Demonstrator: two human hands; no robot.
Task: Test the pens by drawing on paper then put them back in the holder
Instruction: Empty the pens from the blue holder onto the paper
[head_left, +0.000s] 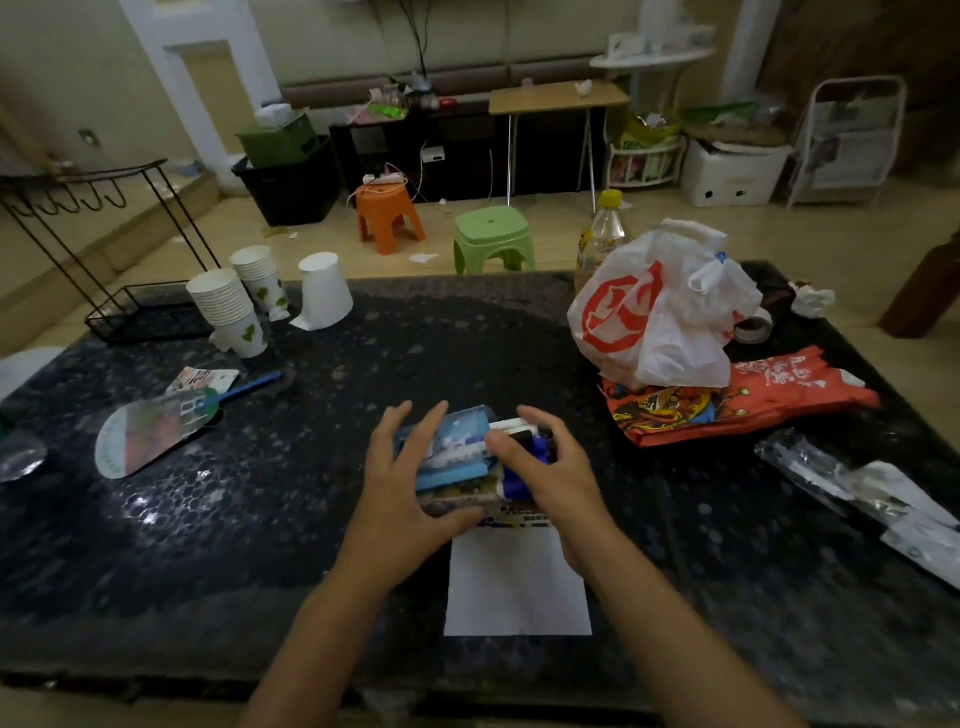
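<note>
Holder on its side, pens poking out.
Your blue holder (457, 452) lies at the white paper's (517, 587) far edge; pens (524, 434) point right.

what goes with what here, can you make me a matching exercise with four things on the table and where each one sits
Things:
1. paper
2. cups
3. bag
4. holder

Places:
a. far left of the table
b. between both hands
c. near edge, just in front of the holder
d. far right, beside a bottle

Pairs: 1-c, 2-a, 3-d, 4-b
</note>
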